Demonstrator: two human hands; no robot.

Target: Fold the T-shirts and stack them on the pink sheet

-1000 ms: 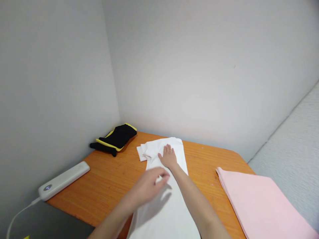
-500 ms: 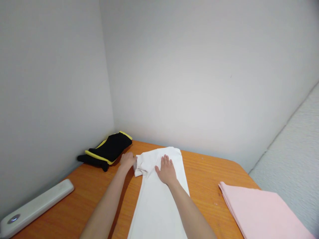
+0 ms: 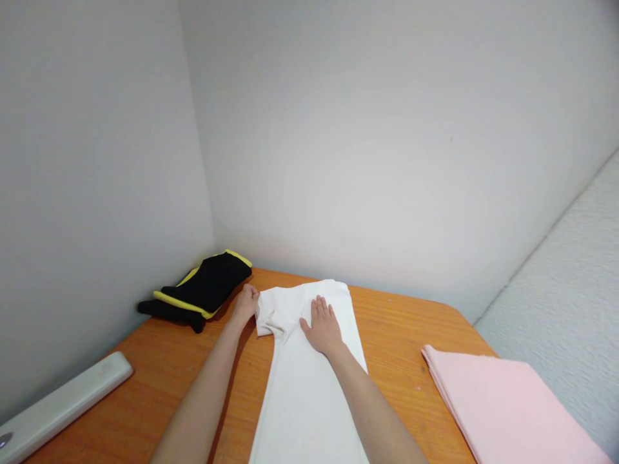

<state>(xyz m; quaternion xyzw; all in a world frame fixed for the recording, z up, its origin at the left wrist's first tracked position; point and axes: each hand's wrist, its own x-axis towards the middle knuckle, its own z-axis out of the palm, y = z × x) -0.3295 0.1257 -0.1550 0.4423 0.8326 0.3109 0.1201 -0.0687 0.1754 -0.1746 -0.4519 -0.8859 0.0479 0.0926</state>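
The right hand (image 3: pixel 323 326) lies flat and open, palm down, on the white garment (image 3: pixel 309 380), pressing it to the table (image 3: pixel 396 335). The left hand (image 3: pixel 245 301) grips the garment's bunched sleeve at its left edge, fingers closed on the cloth. The garment stretches from the far middle of the table toward the person. Just left of the left hand lies a black and yellow cloth (image 3: pixel 200 291); a white bar (image 3: pixel 58 406) sits nearer left, a folded pink sheet (image 3: pixel 503 406) at right.

Matt white cloth garment (image 3: pixel 309 380) lies on a smooth, grained wooden table (image 3: pixel 396 335).
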